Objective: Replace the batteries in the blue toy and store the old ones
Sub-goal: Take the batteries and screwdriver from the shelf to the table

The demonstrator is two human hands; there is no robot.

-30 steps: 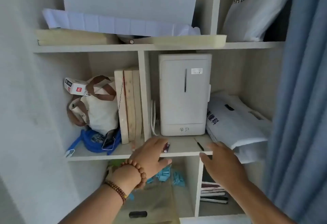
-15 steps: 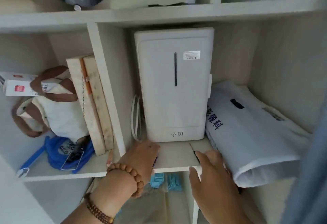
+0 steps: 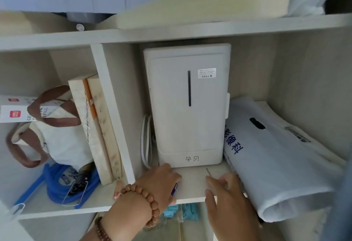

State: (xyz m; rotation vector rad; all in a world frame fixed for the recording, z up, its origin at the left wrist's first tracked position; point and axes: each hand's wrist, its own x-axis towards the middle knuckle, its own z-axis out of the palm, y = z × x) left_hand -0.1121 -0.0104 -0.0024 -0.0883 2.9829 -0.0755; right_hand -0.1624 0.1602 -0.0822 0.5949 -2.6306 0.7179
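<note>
While the person leaned in at the shelf (image 3: pixel 192 187), both hands rested on its front edge in the lower middle of the frame. The left hand (image 3: pixel 160 181), wrist ringed by a beaded bracelet (image 3: pixel 150 204), lay palm down with the fingers curled over a small dark cylinder (image 3: pixel 174 191) whose purple end poked out at the right; I took it for one of the old batteries, though most of it was hidden. It was gripped or merely covered, I could not tell which. The right hand (image 3: pixel 226 193) lay just beside a white printed bag (image 3: pixel 276 157) at the right, fingers bent, thumb over the shelf edge, with nothing plainly in its grasp. A thin dark stick (image 3: pixel 208 172), perhaps a small tool, lay on the shelf just above its fingertips, touching or not I could not say.

Behind the hands stood a tall white appliance (image 3: pixel 188 107), centre frame. The blue toy itself I could not pick out with any certainty: a blue tangle (image 3: pixel 55 185) sat in the lower left compartment under a canvas tote (image 3: pixel 57 141), and some small blue pieces (image 3: pixel 188 212) showed below the shelf, but neither was clearly the toy.

To my eye this was the storing step, the spent cells being set down on the shelf. The next move would call for the left hand to let go cleanly so the round cell did not roll off the front edge.
</note>
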